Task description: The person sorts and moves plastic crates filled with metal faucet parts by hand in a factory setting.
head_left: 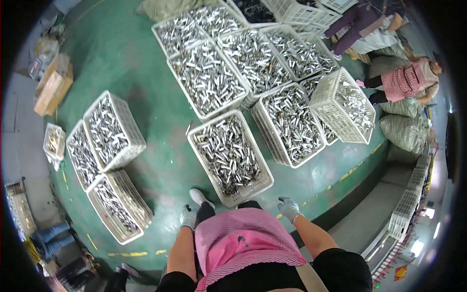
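Note:
Just ahead of my feet, a white plastic crate (pixel 250 193) on the green floor is filled with small shiny metal tubes (pixel 228 151). My left hand (pixel 188 216), in a pale grey work glove, hangs beside my pink apron, near the crate's close left side. It holds nothing, and its fingers look loosely apart. On the other side, my right hand (pixel 290 208), gloved the same way, is off the crate's near right corner. Its fingers are spread and nothing is in them. Neither hand touches the crate.
More stacked crates of metal pieces stand beyond and to the left (pixel 138 131). One white crate (pixel 321 104) is tilted over the right-hand stacks. Two people (pixel 406 80) are at the far right beside big sacks (pixel 404 131). Cardboard boxes (pixel 56 87) lie at the far left.

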The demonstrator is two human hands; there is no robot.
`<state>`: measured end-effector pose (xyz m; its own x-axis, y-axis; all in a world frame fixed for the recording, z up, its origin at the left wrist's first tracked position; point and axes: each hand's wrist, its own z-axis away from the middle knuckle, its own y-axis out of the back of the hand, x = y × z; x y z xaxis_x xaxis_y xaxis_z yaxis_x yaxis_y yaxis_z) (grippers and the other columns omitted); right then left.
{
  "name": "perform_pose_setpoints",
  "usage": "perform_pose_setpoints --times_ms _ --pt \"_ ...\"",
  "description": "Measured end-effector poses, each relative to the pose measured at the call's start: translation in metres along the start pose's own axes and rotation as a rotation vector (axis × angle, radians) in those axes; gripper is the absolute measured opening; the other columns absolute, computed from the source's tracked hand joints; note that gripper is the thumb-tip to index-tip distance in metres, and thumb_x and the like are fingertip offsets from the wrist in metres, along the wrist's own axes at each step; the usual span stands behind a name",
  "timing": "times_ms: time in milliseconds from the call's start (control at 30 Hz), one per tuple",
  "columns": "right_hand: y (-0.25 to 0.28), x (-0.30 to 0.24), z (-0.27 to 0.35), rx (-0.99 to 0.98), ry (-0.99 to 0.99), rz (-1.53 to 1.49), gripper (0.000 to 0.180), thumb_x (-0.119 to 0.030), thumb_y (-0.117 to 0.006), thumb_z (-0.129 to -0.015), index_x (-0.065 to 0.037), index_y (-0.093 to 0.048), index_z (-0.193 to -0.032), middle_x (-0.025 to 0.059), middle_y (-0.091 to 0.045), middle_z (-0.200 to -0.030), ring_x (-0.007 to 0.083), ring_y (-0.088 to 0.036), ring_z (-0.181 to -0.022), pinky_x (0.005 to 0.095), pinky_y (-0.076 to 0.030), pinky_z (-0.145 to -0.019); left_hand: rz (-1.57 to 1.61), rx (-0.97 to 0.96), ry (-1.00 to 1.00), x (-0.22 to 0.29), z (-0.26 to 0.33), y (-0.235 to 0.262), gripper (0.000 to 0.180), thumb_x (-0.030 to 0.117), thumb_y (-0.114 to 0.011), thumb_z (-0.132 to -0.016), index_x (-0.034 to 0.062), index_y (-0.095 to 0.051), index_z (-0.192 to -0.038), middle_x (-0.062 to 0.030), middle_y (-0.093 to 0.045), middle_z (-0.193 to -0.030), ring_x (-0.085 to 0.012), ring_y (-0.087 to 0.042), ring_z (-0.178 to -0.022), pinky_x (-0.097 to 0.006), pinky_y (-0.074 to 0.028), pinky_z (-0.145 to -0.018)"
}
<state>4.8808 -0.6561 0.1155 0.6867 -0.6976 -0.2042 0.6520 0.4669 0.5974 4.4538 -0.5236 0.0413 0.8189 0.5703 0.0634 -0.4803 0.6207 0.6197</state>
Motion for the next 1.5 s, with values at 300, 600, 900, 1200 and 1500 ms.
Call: perform_pose_setpoints --times_ms 300,600,900,1200,1500 --pt "0.018 -0.072 0.094 0.110 -0.109 -0.112 0.045 -0.031 -0.055 -0.079 -0.013 -0.053 -0.120 0.0190 -0.056 -0.116 0.0363 -0.053 -0.105 0.0407 -0.043 -0.091 0.080 -0.081 -0.577 0.063 0.041 0.019 0.047 0.038 -0.057 -0.076 0.0063 -0.053 -0.111 -0.0212 -0.058 -0.107 -0.0371 -0.055 -0.100 -0.042 -0.045 -0.085" --pt "-0.001 -0.061 0.040 0.150 0.294 0.034 0.038 -0.030 -0.053 -0.079 -0.010 -0.057 -0.112 0.0182 -0.058 -0.111 0.0365 -0.055 -0.101 0.0420 -0.045 -0.087 -0.154 0.006 -0.444 0.067 0.073 0.100 0.053 0.038 -0.046 -0.082 0.0005 -0.049 -0.119 -0.0230 -0.049 -0.121 -0.0379 -0.047 -0.111 -0.042 -0.037 -0.095" --pt "0.042 0.008 -0.004 0.045 0.118 -0.072 0.044 -0.026 -0.059 -0.076 -0.007 -0.055 -0.115 0.0183 -0.055 -0.116 0.0340 -0.052 -0.106 0.0402 -0.042 -0.091 0.064 0.138 0.074 0.046 0.078 0.086 0.057 0.036 -0.056 -0.078 0.0095 -0.046 -0.127 -0.0181 -0.048 -0.127 -0.0308 -0.048 -0.116 -0.038 -0.040 -0.096" --pt "0.067 -0.135 -0.116 0.128 0.420 0.328 0.042 -0.026 -0.059 -0.076 -0.006 -0.056 -0.112 0.0200 -0.054 -0.113 0.0367 -0.051 -0.104 0.0430 -0.041 -0.092 0.027 0.492 -0.327 0.079 -0.023 0.079 0.055 0.030 -0.061 -0.076 0.0040 -0.044 -0.122 -0.0195 -0.048 -0.121 -0.0365 -0.044 -0.113 -0.047 -0.033 -0.097" --pt "-0.071 -0.446 -0.320 0.122 0.917 0.563 0.051 -0.033 -0.055 -0.081 -0.010 -0.045 -0.125 0.0140 -0.045 -0.126 0.0353 -0.044 -0.113 0.0496 -0.034 -0.094 0.067 0.293 -0.513 0.051 -0.133 0.098 0.061 0.029 -0.064 -0.072 0.0043 -0.041 -0.123 -0.0182 -0.043 -0.123 -0.0367 -0.038 -0.116 -0.050 -0.027 -0.100"
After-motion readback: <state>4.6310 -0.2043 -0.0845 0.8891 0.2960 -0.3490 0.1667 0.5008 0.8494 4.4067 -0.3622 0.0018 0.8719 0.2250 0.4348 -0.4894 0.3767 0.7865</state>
